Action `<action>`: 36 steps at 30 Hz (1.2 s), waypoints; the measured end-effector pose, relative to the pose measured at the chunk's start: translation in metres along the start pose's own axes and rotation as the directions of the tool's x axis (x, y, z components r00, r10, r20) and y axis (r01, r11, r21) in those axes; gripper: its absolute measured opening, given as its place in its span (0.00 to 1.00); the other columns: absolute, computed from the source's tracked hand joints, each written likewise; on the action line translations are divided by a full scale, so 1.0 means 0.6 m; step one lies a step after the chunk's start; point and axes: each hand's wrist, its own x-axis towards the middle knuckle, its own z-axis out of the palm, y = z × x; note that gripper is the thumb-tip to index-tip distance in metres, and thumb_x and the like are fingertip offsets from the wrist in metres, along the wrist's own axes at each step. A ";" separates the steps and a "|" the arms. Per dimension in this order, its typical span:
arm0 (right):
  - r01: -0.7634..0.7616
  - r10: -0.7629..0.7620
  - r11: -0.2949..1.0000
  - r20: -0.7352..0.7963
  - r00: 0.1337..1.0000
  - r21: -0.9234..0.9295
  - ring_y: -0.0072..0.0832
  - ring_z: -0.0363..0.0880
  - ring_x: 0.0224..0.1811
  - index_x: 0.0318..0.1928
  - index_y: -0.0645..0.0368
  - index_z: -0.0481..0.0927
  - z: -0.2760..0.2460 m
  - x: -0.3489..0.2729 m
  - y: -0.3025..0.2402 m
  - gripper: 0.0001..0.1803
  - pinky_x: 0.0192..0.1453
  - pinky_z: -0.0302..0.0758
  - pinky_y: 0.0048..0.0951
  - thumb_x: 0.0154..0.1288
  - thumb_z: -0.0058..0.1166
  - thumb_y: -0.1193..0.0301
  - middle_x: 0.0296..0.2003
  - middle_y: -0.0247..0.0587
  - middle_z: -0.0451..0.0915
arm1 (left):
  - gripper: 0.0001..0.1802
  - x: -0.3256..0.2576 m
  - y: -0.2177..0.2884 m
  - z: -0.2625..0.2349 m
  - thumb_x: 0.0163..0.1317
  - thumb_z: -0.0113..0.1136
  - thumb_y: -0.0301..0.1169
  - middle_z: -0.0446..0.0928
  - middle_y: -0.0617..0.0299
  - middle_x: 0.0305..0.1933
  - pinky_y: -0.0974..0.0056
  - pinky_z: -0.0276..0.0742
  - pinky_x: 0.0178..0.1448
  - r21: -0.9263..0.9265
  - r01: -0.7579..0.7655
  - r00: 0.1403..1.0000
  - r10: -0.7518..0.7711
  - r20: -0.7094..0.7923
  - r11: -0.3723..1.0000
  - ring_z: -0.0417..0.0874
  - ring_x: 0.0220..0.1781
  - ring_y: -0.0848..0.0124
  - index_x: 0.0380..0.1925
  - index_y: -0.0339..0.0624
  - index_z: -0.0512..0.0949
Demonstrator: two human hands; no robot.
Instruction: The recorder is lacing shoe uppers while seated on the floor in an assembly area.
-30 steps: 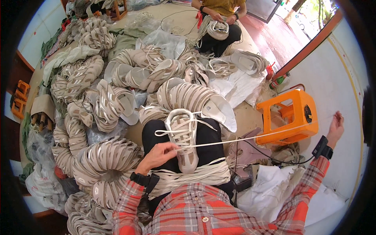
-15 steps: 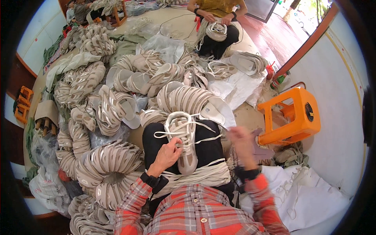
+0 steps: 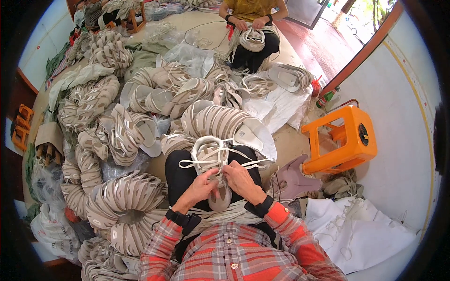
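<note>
A beige and white shoe upper (image 3: pixel 209 159) lies on my lap, toe pointing away, with white laces (image 3: pixel 243 164) trailing off to both sides. My left hand (image 3: pixel 201 187) grips the near part of the upper from the left. My right hand (image 3: pixel 239 180) pinches the lace at the middle of the upper, fingers closed on it. Both hands meet over the shoe. A bundle of white laces (image 3: pixel 225 218) lies across my lap under my wrists.
Curved stacks of nested shoe uppers (image 3: pixel 126 206) surround me on the left and ahead (image 3: pixel 215 119). An orange plastic stool (image 3: pixel 344 140) lies tipped on the right. White bags (image 3: pixel 361 234) lie at the lower right. Another person (image 3: pixel 253 33) sits at the far side holding uppers.
My right hand, stretched far out right pulling a lace a second ago, has come back in to the shoe. The left hand stayed on the upper.
</note>
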 end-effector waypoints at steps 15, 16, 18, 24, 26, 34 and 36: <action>-0.256 0.256 0.967 0.035 0.966 -0.005 0.53 0.75 0.31 0.39 0.61 0.62 -0.002 0.015 -0.003 0.13 0.32 0.69 0.44 0.54 0.49 0.78 0.24 0.53 0.74 | 0.07 0.060 0.031 -0.029 0.59 0.47 0.29 0.77 0.51 0.23 0.57 0.73 0.33 0.688 -0.173 0.975 0.221 0.019 0.705 0.80 0.24 0.59 0.33 0.37 0.72; -0.247 0.246 0.968 0.031 0.969 0.042 0.53 0.75 0.32 0.39 0.61 0.62 -0.002 0.011 -0.002 0.12 0.32 0.69 0.44 0.55 0.49 0.78 0.25 0.54 0.75 | 0.07 0.061 0.032 -0.026 0.58 0.48 0.29 0.77 0.52 0.22 0.57 0.73 0.33 0.708 -0.174 0.974 0.224 0.022 0.684 0.80 0.24 0.58 0.32 0.38 0.72; -0.238 0.236 0.967 0.026 0.971 0.088 0.53 0.75 0.32 0.39 0.61 0.62 0.001 0.006 0.000 0.12 0.33 0.69 0.44 0.55 0.49 0.78 0.26 0.55 0.75 | 0.06 0.066 0.029 -0.027 0.57 0.48 0.29 0.77 0.53 0.21 0.57 0.73 0.32 0.741 -0.221 0.960 0.275 0.051 0.634 0.80 0.24 0.58 0.31 0.38 0.71; 0.035 -0.035 0.999 0.031 0.999 0.006 0.49 0.74 0.31 0.37 0.61 0.68 0.002 0.011 -0.009 0.08 0.35 0.70 0.41 0.55 0.48 0.79 0.27 0.51 0.74 | 0.08 0.059 0.018 -0.028 0.54 0.50 0.27 0.76 0.52 0.17 0.55 0.74 0.27 0.950 -0.297 0.862 0.457 0.220 0.102 0.81 0.22 0.57 0.32 0.34 0.68; 0.074 -0.074 0.997 0.008 0.997 0.018 0.48 0.75 0.33 0.36 0.60 0.70 -0.011 0.009 -0.029 0.07 0.35 0.71 0.41 0.55 0.48 0.78 0.28 0.50 0.74 | 0.08 0.017 0.044 -0.048 0.52 0.51 0.26 0.75 0.53 0.17 0.55 0.72 0.22 0.978 -0.209 0.871 0.453 0.189 -0.007 0.79 0.19 0.58 0.31 0.34 0.68; -0.489 0.155 0.539 0.490 0.858 0.686 0.27 0.76 0.37 0.45 0.64 0.75 0.043 0.011 -0.162 0.14 0.43 0.73 0.26 0.62 0.54 0.69 0.39 0.41 0.78 | 0.09 0.028 0.043 -0.176 0.63 0.49 0.29 0.76 0.56 0.32 0.67 0.74 0.32 -0.759 -0.206 0.937 -0.099 -0.334 0.617 0.77 0.30 0.69 0.37 0.33 0.70; -0.551 0.131 0.217 0.535 0.834 0.806 0.28 0.76 0.41 0.49 0.67 0.71 0.062 0.035 -0.174 0.20 0.46 0.73 0.26 0.65 0.50 0.62 0.44 0.40 0.76 | 0.09 0.021 0.059 -0.185 0.63 0.50 0.29 0.74 0.56 0.32 0.66 0.70 0.37 -0.941 -0.337 0.941 0.041 -0.336 0.025 0.73 0.31 0.69 0.37 0.33 0.71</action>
